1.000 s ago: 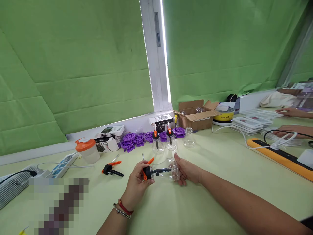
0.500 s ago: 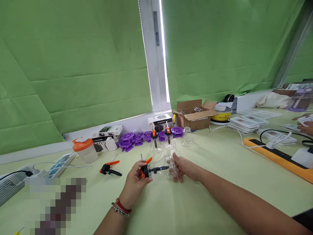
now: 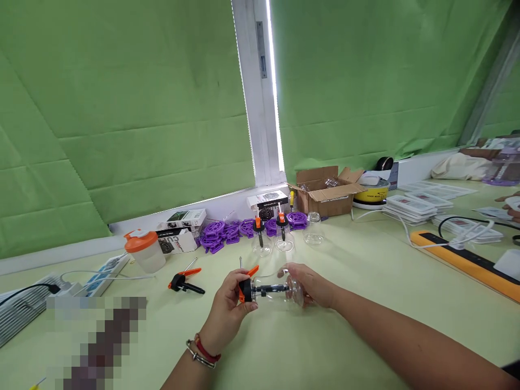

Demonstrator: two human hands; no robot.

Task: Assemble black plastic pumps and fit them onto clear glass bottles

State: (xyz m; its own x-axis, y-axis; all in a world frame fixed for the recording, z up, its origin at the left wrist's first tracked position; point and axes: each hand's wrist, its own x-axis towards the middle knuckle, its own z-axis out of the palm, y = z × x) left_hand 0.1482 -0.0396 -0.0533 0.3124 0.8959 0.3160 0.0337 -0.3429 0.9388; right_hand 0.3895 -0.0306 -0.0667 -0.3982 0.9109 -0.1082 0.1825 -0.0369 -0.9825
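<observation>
My left hand grips the black and orange cap of a clear glass bottle lying sideways above the table. A black rod runs from the cap inside the glass. My right hand wraps round the wide base at the other end. On the table to the left lies a loose black and orange cap piece with its rod. Behind the hands stand two glass bottles with orange and black caps and a bare glass one.
Purple plastic parts, printed boxes and an open carton line the wall. A shaker cup stands left. An orange power strip and white card stacks are at right. Another person's hand shows at the edge.
My right hand has closed further round the bottle's base, its fingers now over the top. The bottle is held more level, and the whole view has shifted slightly.
</observation>
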